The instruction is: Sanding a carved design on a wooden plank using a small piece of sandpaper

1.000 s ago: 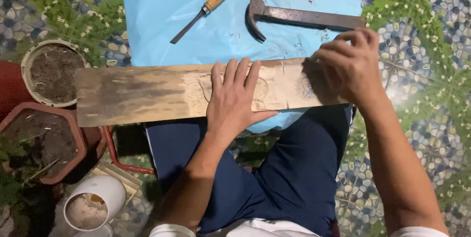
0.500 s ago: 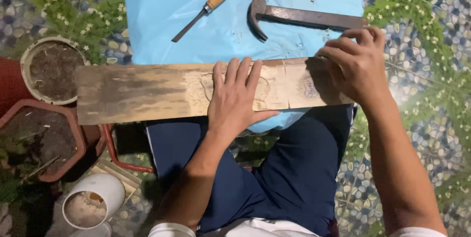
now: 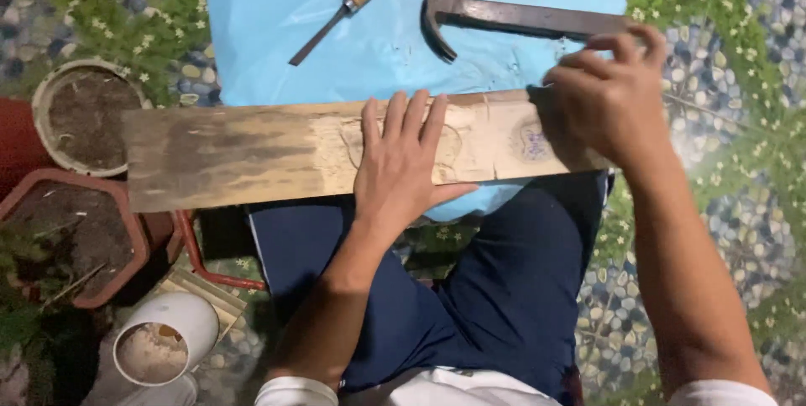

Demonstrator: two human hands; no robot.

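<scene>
A long worn wooden plank (image 3: 243,154) lies across my lap, over my dark blue trousers (image 3: 504,288). My left hand (image 3: 401,167) rests flat on the plank's middle with its fingers spread, holding nothing. My right hand (image 3: 609,95) is curled over the plank's right end, fingertips at the far edge. What lies under those fingers is hidden. A round drawn mark (image 3: 531,139) shows on the wood just left of that hand.
A blue sheet (image 3: 378,45) beyond the plank carries a wooden-handled chisel (image 3: 344,9) and a claw hammer (image 3: 495,15). Soil-filled pots (image 3: 80,116) and a white container (image 3: 164,339) stand at the left. The floor has a pebble pattern (image 3: 739,230).
My right hand has slid a little right and away along the plank's end, uncovering the round mark. My left hand has stayed flat in place.
</scene>
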